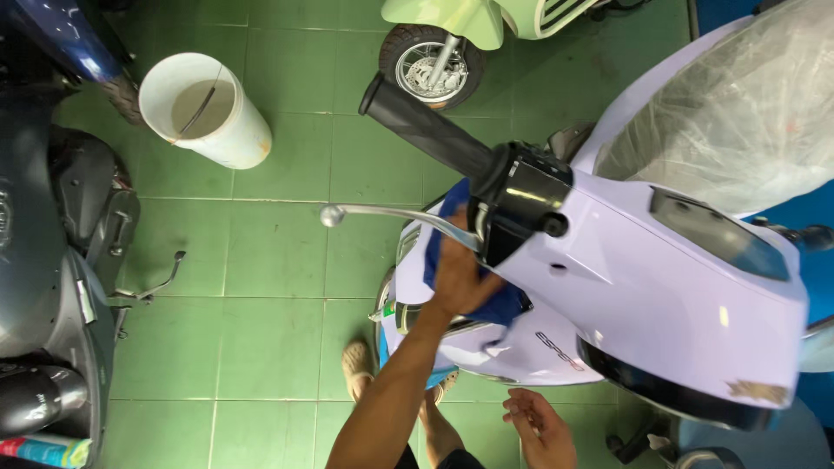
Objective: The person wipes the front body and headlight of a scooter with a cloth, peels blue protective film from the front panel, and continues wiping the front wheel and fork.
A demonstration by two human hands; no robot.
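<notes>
Your left hand (459, 276) is pressed onto a blue cloth (497, 304), fingers closed over it against the lilac front panel (530, 343) of the scooter, just under the handlebar. The cloth sits near the centre of the view, bunched beneath your palm, with a fold showing above your knuckles at 12 o'clock from the hand and another part hanging out at 4 o'clock. The silver brake lever (391, 214) crosses just above your fingers, running off toward 9 o'clock, and the black grip (426, 128) slants up toward 11 o'clock from the black switch housing (521, 204).

Your right hand (537, 426) hangs free at 5 o'clock from the cloth, down by the bottom edge, fingers loosely spread and holding nothing, apart from the bodywork.

A white bucket (207, 111) stands on the green tiled floor (278, 260) at 10 o'clock, well away from both hands. A dark scooter (43, 260) lines the left edge, and a pale green one's wheel (430, 65) shows at 12 o'clock
</notes>
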